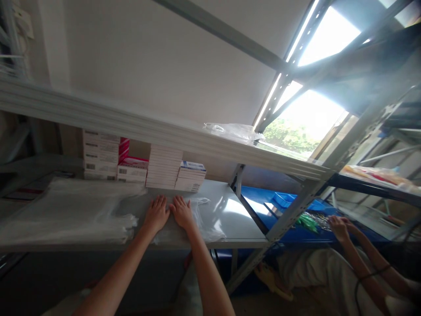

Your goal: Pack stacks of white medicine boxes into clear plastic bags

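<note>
While the left hand (158,213) and right hand (182,211) lie flat, a clear bag (210,227) spreads beneath them on the grey tabletop (241,217).
Both hands are palm down side by side, fingers extended, gripping nothing; a pile of bags (82,210) sits to their left, stacked boxes (164,169) stand just behind, an upper shelf (164,129) runs above, and at right a co-worker's hands (338,226) are near a green bundle (307,222) on a blue surface (258,193).

Hard window (315,114) glare, upper right
I get bright reflections on the worktop (219,193), deep shadow beneath, haze rightward.
</note>
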Tool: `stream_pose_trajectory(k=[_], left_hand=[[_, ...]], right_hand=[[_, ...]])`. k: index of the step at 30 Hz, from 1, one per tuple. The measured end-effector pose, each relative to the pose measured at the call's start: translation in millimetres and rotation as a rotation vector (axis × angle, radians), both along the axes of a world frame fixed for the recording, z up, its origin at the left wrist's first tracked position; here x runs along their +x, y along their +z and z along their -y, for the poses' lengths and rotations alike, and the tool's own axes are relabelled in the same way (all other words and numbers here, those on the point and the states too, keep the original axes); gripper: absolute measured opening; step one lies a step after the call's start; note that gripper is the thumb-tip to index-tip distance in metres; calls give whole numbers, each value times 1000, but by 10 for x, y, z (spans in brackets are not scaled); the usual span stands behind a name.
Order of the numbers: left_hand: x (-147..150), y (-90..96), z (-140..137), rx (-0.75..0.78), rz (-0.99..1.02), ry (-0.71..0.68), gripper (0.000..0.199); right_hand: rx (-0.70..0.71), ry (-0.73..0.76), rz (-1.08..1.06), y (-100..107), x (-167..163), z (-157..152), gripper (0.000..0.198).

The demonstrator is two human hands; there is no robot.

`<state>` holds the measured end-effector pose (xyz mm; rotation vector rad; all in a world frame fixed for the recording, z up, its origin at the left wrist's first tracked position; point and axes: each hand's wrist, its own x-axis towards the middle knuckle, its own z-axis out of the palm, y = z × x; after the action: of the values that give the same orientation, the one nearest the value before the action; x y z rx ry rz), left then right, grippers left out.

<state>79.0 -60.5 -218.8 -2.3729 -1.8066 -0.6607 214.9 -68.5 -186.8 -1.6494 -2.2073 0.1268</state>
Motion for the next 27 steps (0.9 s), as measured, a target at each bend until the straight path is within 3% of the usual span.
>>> stream_pose_trajectory(k=[3,10,13,16,21,24,27], left_hand=[[14,64,29,-59,17,8,57],[10,107,52,-119,61,-2,61],[12,82,62,-97,81,-14,61],[21,111,72,-79,93,8,61],[10,359,58,48,24,9,59],[36,458,117,101,38,-57,55],[115,341,287,71,57,-155,51]], right_hand=[[-23,-126,50,40,242,15,52],[-191,-535,76,91,1144,15,58],[-225,-592,53,185,1281,60,58],[-126,-537,42,314,1121,192,57],[87,-236,19,371,497,600,53],[103,-134,-8,261,159,818,52],[41,-81,5,125,-25,927,50]])
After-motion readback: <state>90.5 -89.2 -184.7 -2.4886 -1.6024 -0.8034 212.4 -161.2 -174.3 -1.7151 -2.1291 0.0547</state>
